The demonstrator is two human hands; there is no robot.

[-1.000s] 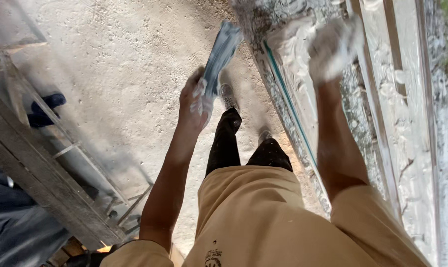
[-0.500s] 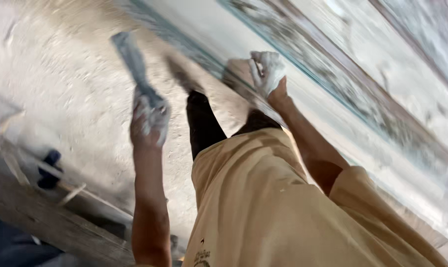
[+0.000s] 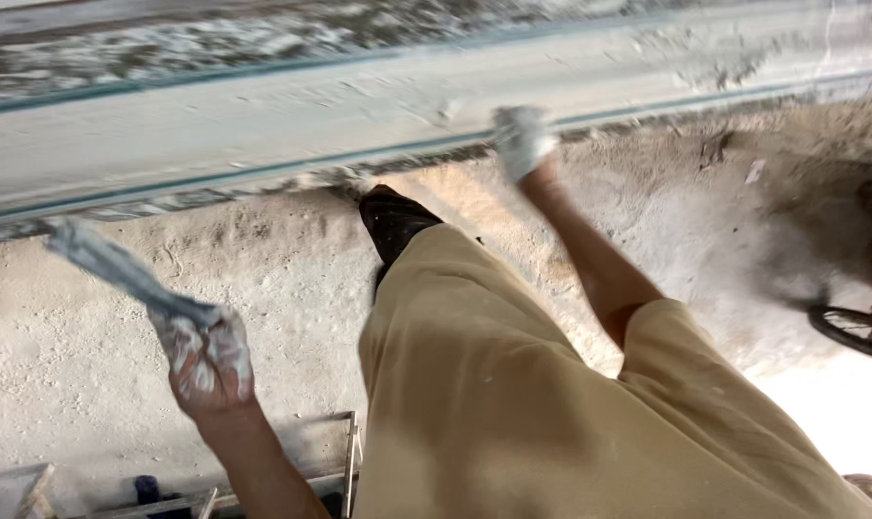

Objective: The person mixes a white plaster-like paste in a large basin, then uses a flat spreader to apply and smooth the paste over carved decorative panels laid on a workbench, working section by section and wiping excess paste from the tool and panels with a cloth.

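- Left hand, plaster-caked, grips a trowel at near left.
- Right hand presses the far ledge; its grip cannot be told.
- The ledge looks largely coated; its lower edge is rough.

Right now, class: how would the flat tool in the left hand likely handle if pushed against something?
The tool juts straight from the left hand without sagging, so probably stiff. It looks thin, likely light. Pale coating covers tool and hand, so the grip may be slippery.
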